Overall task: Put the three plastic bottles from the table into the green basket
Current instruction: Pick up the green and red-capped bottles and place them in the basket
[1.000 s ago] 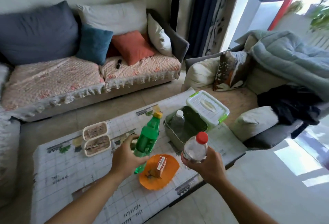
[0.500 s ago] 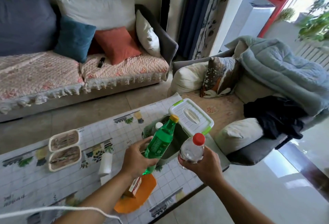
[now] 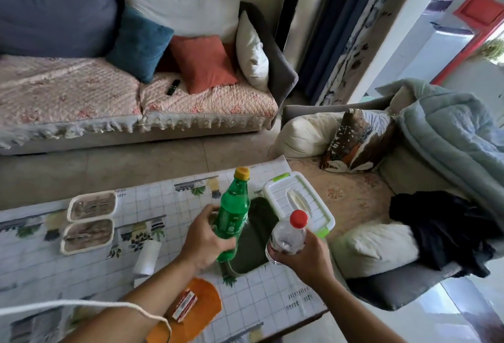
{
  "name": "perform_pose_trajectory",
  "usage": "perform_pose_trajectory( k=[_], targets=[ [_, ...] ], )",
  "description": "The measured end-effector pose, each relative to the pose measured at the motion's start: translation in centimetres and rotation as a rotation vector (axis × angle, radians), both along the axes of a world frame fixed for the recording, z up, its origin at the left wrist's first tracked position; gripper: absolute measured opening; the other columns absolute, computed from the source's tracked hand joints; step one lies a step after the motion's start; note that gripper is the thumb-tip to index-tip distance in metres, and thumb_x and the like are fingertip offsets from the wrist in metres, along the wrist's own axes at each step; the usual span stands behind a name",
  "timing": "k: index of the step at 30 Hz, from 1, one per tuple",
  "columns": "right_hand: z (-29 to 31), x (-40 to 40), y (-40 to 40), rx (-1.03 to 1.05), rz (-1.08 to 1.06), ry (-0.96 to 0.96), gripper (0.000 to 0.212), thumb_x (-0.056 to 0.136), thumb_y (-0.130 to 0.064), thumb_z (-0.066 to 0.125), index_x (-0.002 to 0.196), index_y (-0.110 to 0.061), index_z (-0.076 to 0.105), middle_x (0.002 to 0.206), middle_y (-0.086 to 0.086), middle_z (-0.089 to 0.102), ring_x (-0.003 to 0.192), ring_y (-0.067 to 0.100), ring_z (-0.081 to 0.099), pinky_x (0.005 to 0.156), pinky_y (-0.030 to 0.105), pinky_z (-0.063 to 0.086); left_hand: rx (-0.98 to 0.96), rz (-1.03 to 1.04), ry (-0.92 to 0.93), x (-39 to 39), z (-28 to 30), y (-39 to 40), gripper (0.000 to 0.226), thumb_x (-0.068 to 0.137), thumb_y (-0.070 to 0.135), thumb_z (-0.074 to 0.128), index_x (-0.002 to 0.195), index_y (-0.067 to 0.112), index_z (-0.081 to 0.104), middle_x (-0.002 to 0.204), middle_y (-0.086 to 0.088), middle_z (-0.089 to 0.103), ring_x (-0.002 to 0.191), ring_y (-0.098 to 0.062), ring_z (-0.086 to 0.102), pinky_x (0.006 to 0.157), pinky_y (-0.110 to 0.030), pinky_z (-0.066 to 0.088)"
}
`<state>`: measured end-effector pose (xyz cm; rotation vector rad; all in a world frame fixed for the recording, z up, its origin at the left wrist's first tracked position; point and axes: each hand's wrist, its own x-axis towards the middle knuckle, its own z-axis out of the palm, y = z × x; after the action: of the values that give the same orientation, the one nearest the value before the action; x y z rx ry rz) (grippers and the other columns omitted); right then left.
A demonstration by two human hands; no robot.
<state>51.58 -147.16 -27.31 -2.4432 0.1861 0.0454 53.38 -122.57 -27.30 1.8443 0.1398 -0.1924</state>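
My left hand (image 3: pixel 203 239) grips a green bottle (image 3: pixel 234 211) with a yellow cap, held upright over the left side of the green basket (image 3: pixel 255 236). In my right hand (image 3: pixel 305 256) is a clear bottle (image 3: pixel 287 237) with a red cap, just above the basket's right rim. The basket stands near the table's right end, its white lid (image 3: pixel 298 202) with green clips tilted open behind it. The third bottle, seen in the basket earlier, is hidden behind the green bottle now.
On the table (image 3: pixel 163 206) lie two beige trays (image 3: pixel 88 222), a white roll (image 3: pixel 147 256), and an orange plate (image 3: pixel 201 307) with a small carton. A sofa stands beyond the table; an armchair with cushions and blankets is right of it.
Both hands have carried their bottles rightward from over the orange plate until they hang over the basket. The view has shifted right and closer.
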Motion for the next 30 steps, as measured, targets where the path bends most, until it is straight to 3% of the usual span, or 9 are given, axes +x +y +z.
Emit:
perform_pose_trajectory(
  k=[4, 6, 9, 15, 22, 25, 30],
  targets=[
    [-0.7, 3.0, -1.4, 0.057, 0.095, 0.073, 0.055, 0.054, -0.040, 0.093, 0.097, -0.027, 0.061, 0.083, -0.012, 0.065, 0.075, 0.002, 0.059, 0.063, 0.013, 0.042, 0.027, 0.077, 0.005, 0.6, -0.5, -1.6, 0.061, 0.056, -0.001, 0.086, 0.103, 0.019, 0.052, 0.091, -0.003, 0.066, 0.082, -0.008, 0.064, 0.071, -0.028, 0.052],
    [-1.6, 4.7, -2.4, 0.077, 0.154, 0.117, 0.058, 0.053, -0.042, 0.092, 0.097, -0.032, 0.056, 0.083, -0.014, 0.061, 0.077, 0.005, 0.058, 0.069, 0.021, 0.049, 0.033, 0.161, 0.030, 0.7, -1.3, -2.9, 0.065, 0.054, -0.002, 0.086, 0.104, 0.024, 0.053, 0.092, -0.003, 0.067, 0.082, -0.012, 0.065, 0.073, -0.031, 0.053],
    [-3.2, 6.9, -3.9, 0.076, 0.232, 0.180, 0.064, 0.052, -0.050, 0.088, 0.104, -0.028, 0.060, 0.091, -0.011, 0.068, 0.086, 0.010, 0.065, 0.079, 0.032, 0.057, 0.019, 0.316, 0.079, 0.6, -2.3, -5.3, 0.062, 0.056, -0.008, 0.084, 0.097, 0.029, 0.056, 0.090, -0.004, 0.068, 0.084, -0.015, 0.066, 0.071, -0.028, 0.051],
    [-6.7, 10.1, -5.5, 0.063, 0.346, 0.226, 0.067, 0.055, -0.051, 0.086, 0.110, -0.029, 0.054, 0.095, -0.011, 0.060, 0.091, 0.012, 0.060, 0.081, 0.028, 0.051, -0.039, 0.529, 0.160, 0.5, -6.9, -8.9, 0.056, 0.059, -0.009, 0.084, 0.097, 0.024, 0.058, 0.093, -0.006, 0.069, 0.089, -0.017, 0.067, 0.079, -0.033, 0.054],
    [-10.8, 11.8, -5.8, -0.035, 0.386, 0.300, 0.077, 0.060, -0.053, 0.085, 0.121, -0.021, 0.050, 0.097, -0.008, 0.055, 0.092, 0.013, 0.056, 0.086, 0.033, 0.052, 0.056, 0.580, 0.261, 0.4, -11.9, -11.4, 0.064, 0.057, 0.003, 0.089, 0.106, 0.024, 0.055, 0.099, 0.003, 0.067, 0.096, -0.016, 0.064, 0.086, -0.035, 0.054],
    [-12.4, 12.1, -5.4, -0.042, 0.365, 0.326, 0.081, 0.057, -0.056, 0.083, 0.123, -0.025, 0.048, 0.100, -0.006, 0.059, 0.096, 0.017, 0.057, 0.089, 0.038, 0.053, 0.171, 0.587, 0.223, 0.8, -13.6, -12.1, 0.066, 0.054, 0.008, 0.092, 0.106, 0.025, 0.055, 0.100, 0.004, 0.064, 0.095, -0.015, 0.061, 0.082, -0.028, 0.051],
    [-14.0, 12.5, -5.0, -0.059, 0.409, 0.288, 0.058, 0.061, -0.048, 0.083, 0.105, -0.026, 0.053, 0.085, -0.011, 0.054, 0.081, 0.013, 0.056, 0.077, 0.033, 0.053, 0.333, 0.550, 0.134, 1.2, -15.7, -12.8, 0.067, 0.050, 0.013, 0.092, 0.089, 0.044, 0.046, 0.093, 0.011, 0.059, 0.088, -0.012, 0.060, 0.077, -0.030, 0.053]
  ],
)
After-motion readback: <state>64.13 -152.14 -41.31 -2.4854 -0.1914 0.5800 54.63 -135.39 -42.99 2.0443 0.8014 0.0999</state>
